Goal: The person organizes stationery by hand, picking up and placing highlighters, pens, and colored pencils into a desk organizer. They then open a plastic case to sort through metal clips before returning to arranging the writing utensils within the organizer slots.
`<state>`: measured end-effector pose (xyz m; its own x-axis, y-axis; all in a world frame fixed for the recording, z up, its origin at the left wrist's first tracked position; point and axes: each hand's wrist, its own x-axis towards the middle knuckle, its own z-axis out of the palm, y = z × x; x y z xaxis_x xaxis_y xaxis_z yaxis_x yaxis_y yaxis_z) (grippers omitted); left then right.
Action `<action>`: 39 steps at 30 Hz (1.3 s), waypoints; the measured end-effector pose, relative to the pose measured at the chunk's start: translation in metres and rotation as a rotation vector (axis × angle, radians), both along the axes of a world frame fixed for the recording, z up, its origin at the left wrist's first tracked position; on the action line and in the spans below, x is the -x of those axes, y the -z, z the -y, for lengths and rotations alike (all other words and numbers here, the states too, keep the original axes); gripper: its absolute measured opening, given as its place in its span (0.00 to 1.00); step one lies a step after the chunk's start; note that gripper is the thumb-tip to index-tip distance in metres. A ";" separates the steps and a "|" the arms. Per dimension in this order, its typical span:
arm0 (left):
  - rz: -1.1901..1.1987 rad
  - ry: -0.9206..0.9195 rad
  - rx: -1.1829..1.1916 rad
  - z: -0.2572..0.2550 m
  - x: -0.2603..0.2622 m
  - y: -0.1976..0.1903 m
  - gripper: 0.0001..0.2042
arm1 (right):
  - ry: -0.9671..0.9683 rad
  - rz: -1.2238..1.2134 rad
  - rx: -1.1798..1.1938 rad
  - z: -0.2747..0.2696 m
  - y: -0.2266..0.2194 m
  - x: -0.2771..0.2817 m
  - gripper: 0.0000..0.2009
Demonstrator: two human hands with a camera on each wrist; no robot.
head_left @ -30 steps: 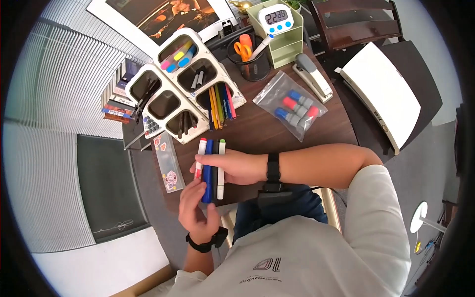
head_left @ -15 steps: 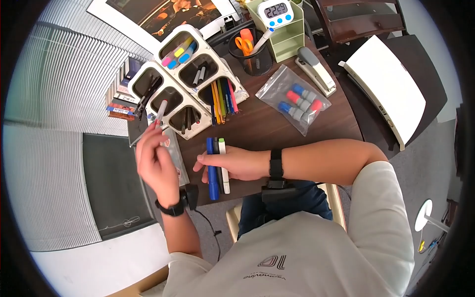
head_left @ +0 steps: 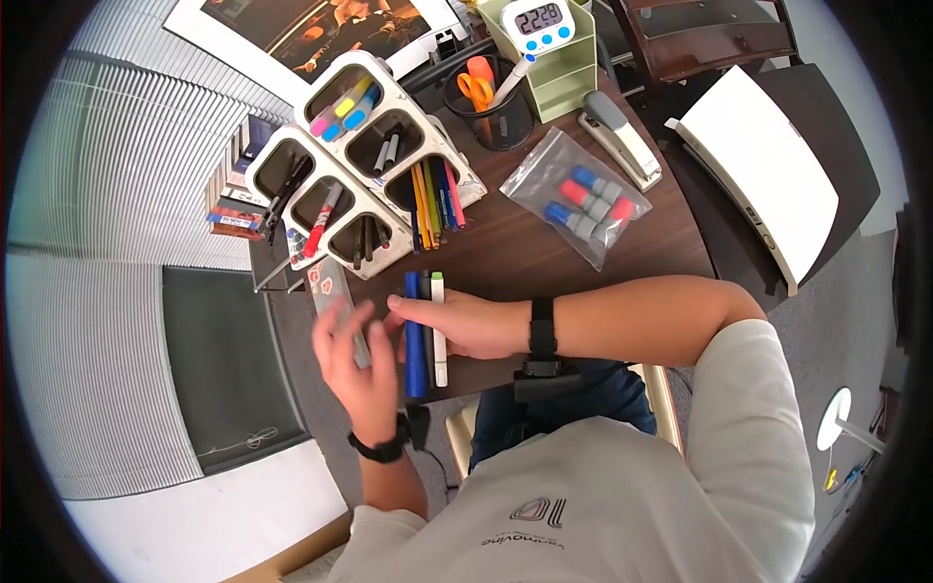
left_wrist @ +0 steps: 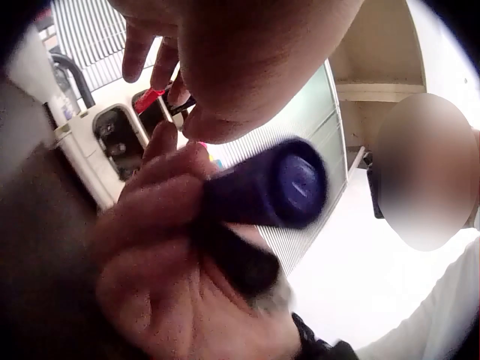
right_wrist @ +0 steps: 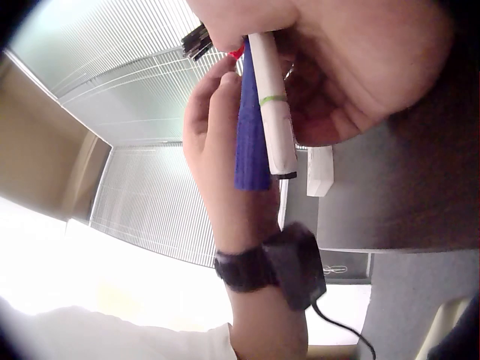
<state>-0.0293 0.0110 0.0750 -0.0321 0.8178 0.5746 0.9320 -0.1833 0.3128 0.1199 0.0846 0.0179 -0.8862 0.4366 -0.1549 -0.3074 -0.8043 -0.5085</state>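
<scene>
My right hand (head_left: 478, 325) holds three markers side by side: a blue one (head_left: 415, 350), a black one (head_left: 426, 355) and a white one with a green end (head_left: 439, 340). In the left wrist view the blue marker's round end faces the camera. My left hand (head_left: 364, 384), blurred in the head view, is just left of the markers with its fingers apart and nothing in them. A red-and-white marker (head_left: 319, 225) leans in the front middle compartment of the white desk organizer (head_left: 394, 260), its red end sticking out toward me.
Other compartments hold highlighters (head_left: 345, 107), grey pens (head_left: 389, 151) and coloured pencils (head_left: 428, 204). Behind stand a black mesh cup (head_left: 505, 126) with orange scissors and a timer (head_left: 539, 24). To the right lie a zip bag of markers (head_left: 583, 199) and a stapler (head_left: 622, 141). A sticker sheet (head_left: 326, 282) lies below the organizer.
My left hand took the red-and-white marker from the bunch, carried it left to the organizer, let it go there and came back toward the other markers. My right hand has stayed nearly in place.
</scene>
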 end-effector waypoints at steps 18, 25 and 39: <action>0.394 -0.155 -0.124 0.023 0.033 -0.028 0.10 | -0.091 0.019 -0.168 -0.007 0.004 -0.003 0.29; 0.098 -0.097 -0.116 -0.066 0.028 -0.038 0.13 | -0.089 0.024 -0.171 -0.008 0.003 -0.004 0.30; 0.294 0.006 0.102 -0.002 0.016 -0.006 0.06 | -0.062 0.004 -0.125 -0.006 0.007 -0.001 0.30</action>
<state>-0.0450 0.0127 0.0812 -0.1795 0.8714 0.4566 0.7976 -0.1428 0.5860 0.1210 0.0910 0.0109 -0.9114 0.3975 -0.1060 -0.2572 -0.7517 -0.6072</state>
